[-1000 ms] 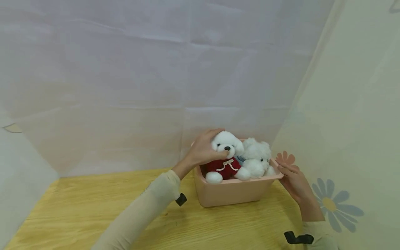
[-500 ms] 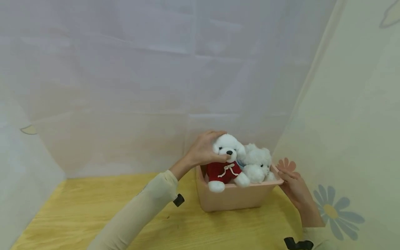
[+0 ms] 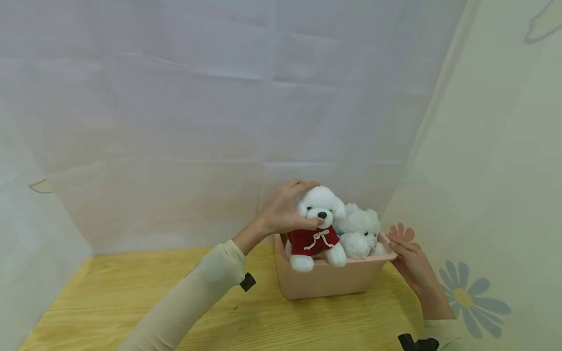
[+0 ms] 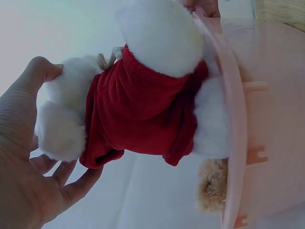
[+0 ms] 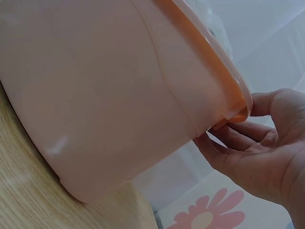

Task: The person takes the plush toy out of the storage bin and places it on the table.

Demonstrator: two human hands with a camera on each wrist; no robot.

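Two plush toys sit in a pale pink plastic tub [image 3: 333, 282] that stands on a light wooden tabletop [image 3: 131, 297], close to the far right corner where a white fabric backdrop [image 3: 175, 122] meets a cream cloth printed with daisies [image 3: 496, 195]. The left hand [image 3: 285, 212] grips the head of a white plush dog in a red knitted sweater [image 3: 317, 226]: its fingers curl over the top and back of the head while the thumb presses under the muzzle. This dog sits upright at the tub's near left side, with its front paws hanging over the front rim. From the left wrist view, the same hand [image 4: 28, 157] wraps round the white fluffy head, and the red sweater [image 4: 138, 114] lies against the tub's pink rim [image 4: 233, 119]. Just beside it, touching it on the right, lies a second white plush dog [image 3: 360, 231], lower in the tub and facing forward. The right hand [image 3: 412, 265] rests against the tub's right rim with its fingers fairly straight and its fingertips touching the lip; it is not clenched around it. In the right wrist view, the hand [image 5: 259, 148] has its fingertips tucked just under the tub's orange-pink lip [image 5: 224, 86] and its thumb beside the rim corner.
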